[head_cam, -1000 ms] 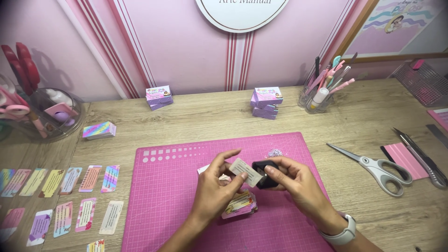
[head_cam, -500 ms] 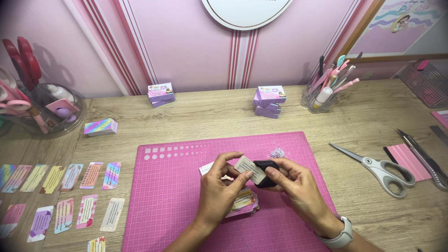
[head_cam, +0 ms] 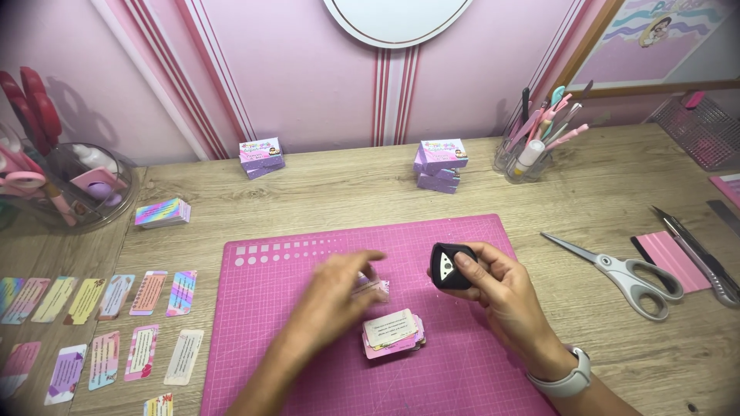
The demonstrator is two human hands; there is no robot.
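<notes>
My right hand (head_cam: 505,296) grips a small black corner punch (head_cam: 451,266) above the pink cutting mat (head_cam: 262,339). My left hand (head_cam: 335,296) is blurred with motion and pinches a small pink card (head_cam: 372,288) a little left of the punch. A short stack of small printed cards (head_cam: 393,333) lies on the mat just below both hands. The punch and the card are apart.
Rows of small coloured cards (head_cam: 100,323) lie on the wooden desk at left. Scissors (head_cam: 624,270) and a pink pad (head_cam: 672,258) are at right. Card boxes (head_cam: 441,163), a pen cup (head_cam: 532,150) and a clear bowl (head_cam: 77,192) stand at the back.
The hands have separated. My left hand pulled the card out of the punch and moved left; my right hand keeps the punch, now turned face-up.
</notes>
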